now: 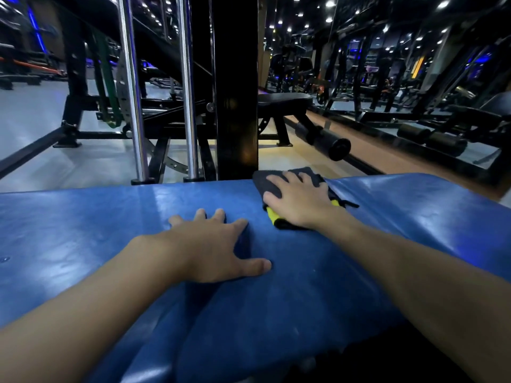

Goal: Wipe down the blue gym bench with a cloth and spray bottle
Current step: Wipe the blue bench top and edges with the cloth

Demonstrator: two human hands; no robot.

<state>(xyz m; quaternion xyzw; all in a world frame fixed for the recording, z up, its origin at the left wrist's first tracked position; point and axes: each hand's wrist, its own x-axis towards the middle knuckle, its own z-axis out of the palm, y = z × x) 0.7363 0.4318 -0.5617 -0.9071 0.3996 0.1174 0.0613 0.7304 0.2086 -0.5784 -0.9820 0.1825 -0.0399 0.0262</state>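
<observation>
Our right grip (300, 201) lies flat with fingers spread, pressing a dark grey cloth with yellow trim (279, 189) onto the far edge of the blue gym bench (414, 217); it closes around nothing, only pins the cloth down. Our left grip (218, 244) is open and empty, palm down on the worktop just beside it, bracing. We judge the wiping to be under way: the vinyl shows streaky sheen in places, but we cannot tell which areas are finished. The spray bottle is not in view. Beyond the bench a black upright post (237, 106) and chrome guide rods (188, 92) stand close behind the cloth, which could crowd strokes along that edge.
</observation>
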